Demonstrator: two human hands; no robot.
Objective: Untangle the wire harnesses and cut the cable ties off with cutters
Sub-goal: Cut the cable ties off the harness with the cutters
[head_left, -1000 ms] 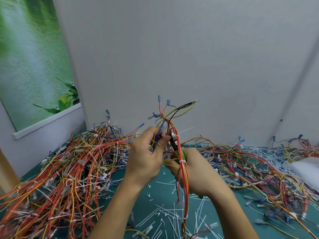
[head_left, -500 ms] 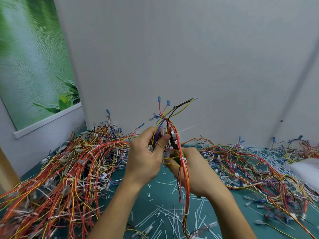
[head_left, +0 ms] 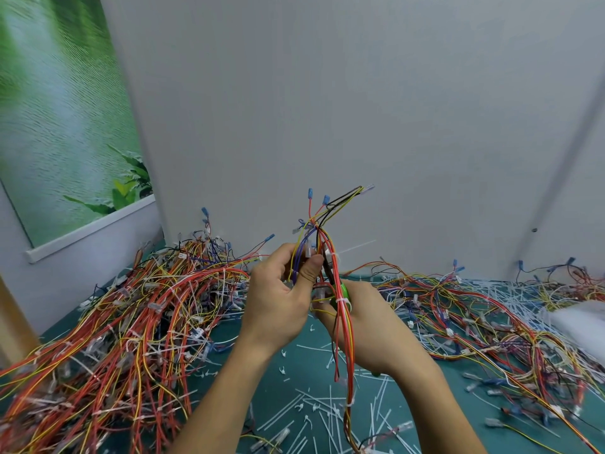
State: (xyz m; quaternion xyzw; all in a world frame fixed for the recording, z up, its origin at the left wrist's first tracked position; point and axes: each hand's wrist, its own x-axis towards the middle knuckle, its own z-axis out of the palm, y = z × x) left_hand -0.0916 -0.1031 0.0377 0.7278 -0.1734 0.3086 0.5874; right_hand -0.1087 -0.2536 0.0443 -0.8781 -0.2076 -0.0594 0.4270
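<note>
A person stands at a green table (head_left: 294,365) with both hands raised in front of a plain grey wall. The left hand (head_left: 278,299) pinches a wire harness (head_left: 322,237) between thumb and curled fingers, holding it upright so its blue-tipped ends fan out above. The right hand (head_left: 370,326), just beside it, is wrapped round green-handled cutters (head_left: 342,290), whose dark tip points up into the wires near a white cable tie (head_left: 334,256); whether the blades are closed cannot be made out. The harness's long red and yellow tails hang down over the right hand toward the table. It looks light, limp and springy, likely to snag, so it is best held close beside the tie. A large heap of harnesses (head_left: 137,322) lies to the left, another heap (head_left: 474,306) to the right, and cut tie offcuts (head_left: 327,411) litter the table between.
</note>
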